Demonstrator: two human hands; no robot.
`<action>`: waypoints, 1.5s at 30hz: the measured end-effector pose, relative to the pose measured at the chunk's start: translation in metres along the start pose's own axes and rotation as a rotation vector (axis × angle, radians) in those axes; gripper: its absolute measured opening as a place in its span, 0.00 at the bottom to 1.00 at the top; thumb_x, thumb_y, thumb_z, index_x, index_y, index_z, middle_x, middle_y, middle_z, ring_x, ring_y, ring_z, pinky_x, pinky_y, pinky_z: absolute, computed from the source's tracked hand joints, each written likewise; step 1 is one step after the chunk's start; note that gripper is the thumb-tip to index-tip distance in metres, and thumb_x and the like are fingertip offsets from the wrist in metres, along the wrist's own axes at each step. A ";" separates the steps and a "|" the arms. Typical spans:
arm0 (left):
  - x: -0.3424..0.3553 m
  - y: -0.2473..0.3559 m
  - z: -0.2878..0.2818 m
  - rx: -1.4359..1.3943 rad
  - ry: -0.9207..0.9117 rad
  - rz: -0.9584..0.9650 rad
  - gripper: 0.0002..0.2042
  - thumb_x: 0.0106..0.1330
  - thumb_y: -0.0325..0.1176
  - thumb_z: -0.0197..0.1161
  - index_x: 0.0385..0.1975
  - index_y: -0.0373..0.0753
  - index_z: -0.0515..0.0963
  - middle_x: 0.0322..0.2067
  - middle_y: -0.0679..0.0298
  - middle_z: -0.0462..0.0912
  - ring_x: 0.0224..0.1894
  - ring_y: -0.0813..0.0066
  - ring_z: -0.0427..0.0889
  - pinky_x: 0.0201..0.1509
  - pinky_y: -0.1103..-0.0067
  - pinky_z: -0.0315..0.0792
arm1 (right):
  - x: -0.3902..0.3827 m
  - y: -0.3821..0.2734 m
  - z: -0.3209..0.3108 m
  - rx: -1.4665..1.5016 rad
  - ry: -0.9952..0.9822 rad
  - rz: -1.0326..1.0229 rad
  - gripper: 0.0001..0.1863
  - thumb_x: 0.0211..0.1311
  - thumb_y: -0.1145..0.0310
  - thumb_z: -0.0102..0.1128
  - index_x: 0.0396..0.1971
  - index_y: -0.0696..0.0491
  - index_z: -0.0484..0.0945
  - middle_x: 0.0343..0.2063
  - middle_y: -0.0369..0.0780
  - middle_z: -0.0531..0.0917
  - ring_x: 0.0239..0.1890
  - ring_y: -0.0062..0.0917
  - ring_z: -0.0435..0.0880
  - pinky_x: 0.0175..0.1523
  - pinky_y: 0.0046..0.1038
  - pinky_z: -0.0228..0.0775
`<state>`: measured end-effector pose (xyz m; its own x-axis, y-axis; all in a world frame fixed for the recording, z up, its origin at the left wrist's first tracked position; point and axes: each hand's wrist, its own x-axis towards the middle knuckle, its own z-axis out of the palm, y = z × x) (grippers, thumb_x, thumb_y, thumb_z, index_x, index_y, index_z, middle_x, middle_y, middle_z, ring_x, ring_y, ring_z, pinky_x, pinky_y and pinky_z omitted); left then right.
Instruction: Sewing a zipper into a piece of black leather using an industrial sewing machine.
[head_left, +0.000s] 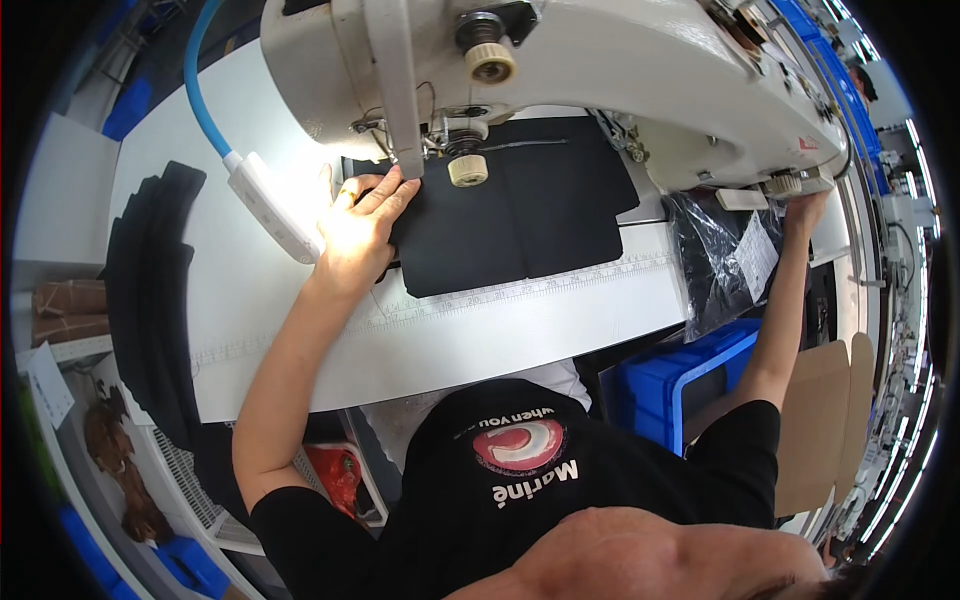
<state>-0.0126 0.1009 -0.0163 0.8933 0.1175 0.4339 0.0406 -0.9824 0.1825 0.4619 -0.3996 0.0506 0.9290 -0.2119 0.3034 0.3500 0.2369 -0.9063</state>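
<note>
A large off-white sewing machine (pixel 620 60) stands over the white table. Under its needle area lies a flat black fabric piece (pixel 540 215) with a zipper-like strip (pixel 525 143) along its far part. My left hand (pixel 360 225) rests on the fabric's left edge beside the presser foot, fingers stretched forward and a ring on one finger. It presses down rather than gripping. My right hand (pixel 806 208) reaches to the machine's right end, by the pale knob (pixel 783 186); its fingers are mostly hidden there.
A stack of black fabric pieces (pixel 150 300) hangs over the table's left edge. A lit white lamp (pixel 270 205) on a blue cable stands left of the machine. On the right lie a clear plastic bag (pixel 715 255), a blue crate (pixel 650 395) and cardboard (pixel 815 430). A ruler strip (pixel 480 297) crosses the table.
</note>
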 end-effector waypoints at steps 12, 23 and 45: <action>-0.006 0.028 -0.003 0.248 0.018 0.076 0.24 0.56 0.30 0.57 0.56 0.38 0.74 0.55 0.49 0.76 0.54 0.59 0.77 0.63 0.51 0.61 | -0.255 -0.043 0.142 -0.944 -1.079 -0.907 0.15 0.62 0.74 0.55 0.49 0.60 0.73 0.47 0.49 0.79 0.51 0.43 0.77 0.56 0.37 0.70; -0.010 0.022 0.006 0.121 0.027 0.017 0.28 0.51 0.22 0.59 0.58 0.40 0.72 0.58 0.53 0.74 0.58 0.58 0.74 0.58 0.62 0.68 | -0.255 0.051 0.220 -1.407 -0.909 -0.758 0.10 0.60 0.71 0.53 0.38 0.62 0.73 0.33 0.52 0.78 0.38 0.43 0.81 0.42 0.39 0.76; -0.177 0.144 -0.062 -0.053 0.019 -0.215 0.14 0.60 0.29 0.60 0.46 0.46 0.82 0.52 0.72 0.81 0.60 0.69 0.74 0.68 0.45 0.44 | -0.409 -0.050 0.204 -0.637 -1.482 -0.749 0.14 0.55 0.63 0.66 0.38 0.51 0.75 0.28 0.39 0.79 0.30 0.33 0.81 0.35 0.34 0.71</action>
<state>-0.1925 -0.0527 -0.0123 0.8579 0.3263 0.3970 0.2050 -0.9257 0.3180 0.0890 -0.1314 0.0314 0.0538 0.9440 0.3255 0.9471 0.0551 -0.3162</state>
